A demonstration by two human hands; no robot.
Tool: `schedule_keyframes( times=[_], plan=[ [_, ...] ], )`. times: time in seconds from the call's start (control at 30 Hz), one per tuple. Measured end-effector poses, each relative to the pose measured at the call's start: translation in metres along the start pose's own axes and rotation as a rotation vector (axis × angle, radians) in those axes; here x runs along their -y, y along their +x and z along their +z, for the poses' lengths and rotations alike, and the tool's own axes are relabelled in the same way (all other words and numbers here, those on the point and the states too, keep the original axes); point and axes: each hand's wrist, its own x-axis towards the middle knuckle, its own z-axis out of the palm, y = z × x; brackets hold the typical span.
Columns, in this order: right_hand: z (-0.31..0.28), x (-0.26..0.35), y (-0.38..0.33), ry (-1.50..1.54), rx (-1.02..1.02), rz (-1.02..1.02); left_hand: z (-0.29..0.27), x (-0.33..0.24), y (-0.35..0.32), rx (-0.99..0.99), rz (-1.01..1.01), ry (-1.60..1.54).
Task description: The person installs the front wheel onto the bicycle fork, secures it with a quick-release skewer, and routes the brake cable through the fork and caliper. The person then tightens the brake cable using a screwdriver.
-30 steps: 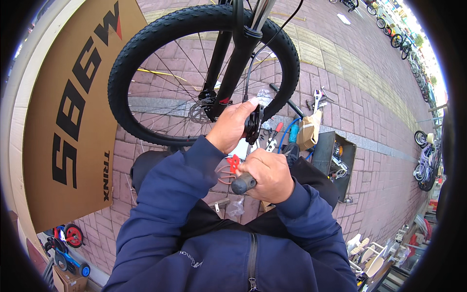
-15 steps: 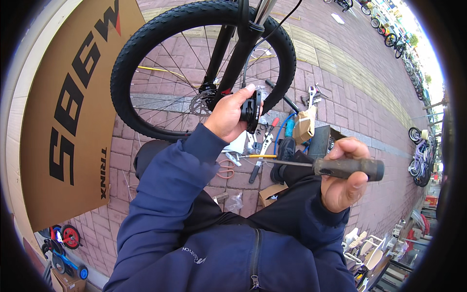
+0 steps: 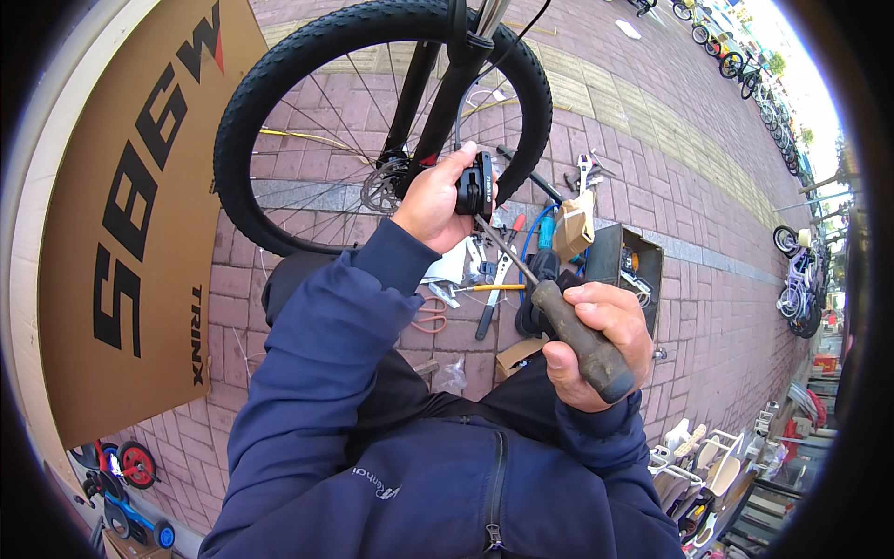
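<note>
My left hand (image 3: 430,207) is wrapped round a black disc brake caliper (image 3: 478,186), with a cable running up from it. In my right hand (image 3: 619,321) is a screwdriver (image 3: 587,345) with a worn dark handle. Its shaft points up and left, and the tip is at the lower edge of the caliper; whether it touches a screw is too small to tell. Just left of the caliper stands a bicycle's front wheel (image 3: 233,154), with a brake rotor (image 3: 382,186) at its hub and a black fork (image 3: 436,116) above.
A large cardboard box (image 3: 177,233) stands at the left. On the brick paving lie an adjustable wrench (image 3: 585,170), red-handled scissors (image 3: 430,317), a teal bottle (image 3: 546,233) and several tools. A dark toolbox (image 3: 607,256) stands beyond my right hand. Parked bicycles (image 3: 796,279) line the far right.
My right hand has moved left and down, turning the screwdriver from nearly level to slanting up, with its tip now at the caliper. My left hand still holds the caliper, slightly higher.
</note>
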Motion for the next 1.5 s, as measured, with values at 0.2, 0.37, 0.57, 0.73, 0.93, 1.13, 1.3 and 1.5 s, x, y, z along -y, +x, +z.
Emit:
schedule_keyframes(
  times=[0.2, 0.37, 0.57, 0.73, 0.93, 1.13, 1.3, 1.5],
  plan=[
    [0.001, 0.005, 0.003, -0.029, 0.058, -0.010, 0.002, -0.001, 0.000, -0.017, -0.009, -0.046],
    [0.003, 0.005, 0.005, -0.034, 0.095, -0.018, 0.004, -0.001, -0.001, -0.032, -0.017, -0.078],
    [0.004, 0.004, 0.007, -0.042, 0.122, -0.028, 0.000, 0.001, 0.003, -0.040, -0.011, -0.019],
    [0.009, 0.003, 0.007, -0.029, 0.143, -0.031, -0.002, 0.003, 0.005, -0.032, -0.014, -0.076],
    [0.011, 0.003, -0.001, -0.103, 0.183, 0.003, -0.003, 0.005, 0.007, -0.044, 0.031, -0.027],
    [0.010, 0.014, -0.033, 0.511, 0.168, 0.488, -0.005, 0.015, 0.013, -0.057, 0.121, -0.047],
    [0.004, 0.027, -0.050, 0.561, 0.228, 0.926, -0.006, 0.029, 0.021, -0.087, 0.221, -0.050],
    [0.015, 0.025, -0.051, 0.246, 0.264, 0.990, -0.003, 0.048, 0.025, -0.083, 0.264, -0.059]
  ],
)
